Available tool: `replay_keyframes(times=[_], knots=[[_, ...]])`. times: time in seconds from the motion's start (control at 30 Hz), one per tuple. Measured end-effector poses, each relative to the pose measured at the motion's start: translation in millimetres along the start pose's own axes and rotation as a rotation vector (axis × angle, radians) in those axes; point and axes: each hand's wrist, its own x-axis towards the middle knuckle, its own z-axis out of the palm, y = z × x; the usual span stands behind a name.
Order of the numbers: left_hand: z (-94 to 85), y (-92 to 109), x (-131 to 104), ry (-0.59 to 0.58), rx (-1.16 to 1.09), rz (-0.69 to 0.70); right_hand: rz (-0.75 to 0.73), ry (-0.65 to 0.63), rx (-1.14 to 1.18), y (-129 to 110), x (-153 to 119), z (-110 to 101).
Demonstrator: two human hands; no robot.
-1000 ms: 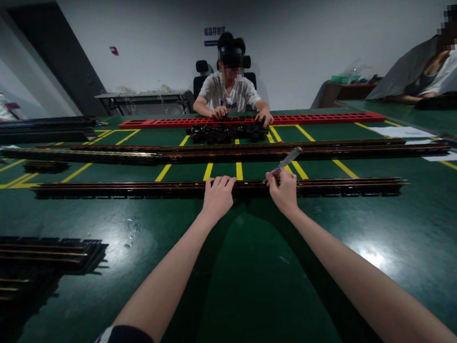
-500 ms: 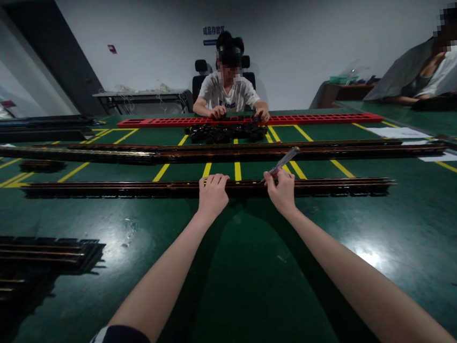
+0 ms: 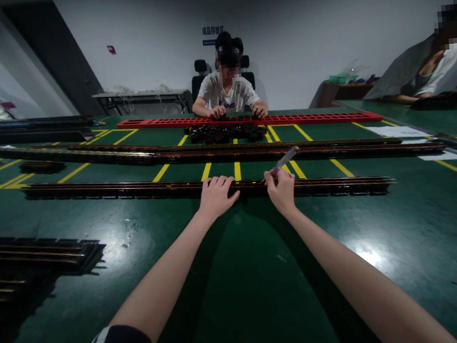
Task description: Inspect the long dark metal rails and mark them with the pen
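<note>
A long dark strip with thin copper-coloured lines (image 3: 335, 184) lies crosswise on the green table in front of me. My left hand (image 3: 216, 197) rests on its near side, fingers laid over the strip and thumb apart, pointing right. To the right, my right hand (image 3: 281, 190) is closed round a slim tool with a clear handle (image 3: 286, 159). The handle leans up to the right, and its lower end points down at the strip between my hands. Whether the tip touches the strip cannot be made out.
Behind the strip lies a longer dark bundle (image 3: 194, 153). Further back are a pile of black parts (image 3: 225, 132) and a red slotted rail (image 3: 320, 118), where a person (image 3: 227, 93) works. More dark strips (image 3: 30, 252) lie at the left; another person (image 3: 417, 78) sits at right.
My left hand has shifted slightly right, and its thumb has spread out from the fingers along the strip. My right hand and the tool have hardly moved.
</note>
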Motion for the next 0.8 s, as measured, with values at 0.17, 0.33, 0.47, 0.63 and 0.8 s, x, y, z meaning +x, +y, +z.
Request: replay_keyframes(times=[0.17,0.33,0.47,0.63,0.8], knots=[[0.6,0.7,-0.1,0.004,0.022,-0.011,-0.006,0.004,-0.013,0.2,0.3,0.2],[2.1,1.2,-0.9,0.027,0.03,-0.012,-0.019,0.002,-0.025,1.0,0.6,1.2],[2.9,1.0,-1.5,0.035,0.03,-0.011,-0.022,0.007,-0.023,1.1,0.6,1.9],[4.1,0.3,-2.0,0.055,0.013,-0.013,-0.034,0.013,-0.032,0.7,0.0,2.3],[3.5,0.8,-2.3,0.059,-0.004,-0.013,-0.03,0.024,-0.031,1.0,0.0,2.5]])
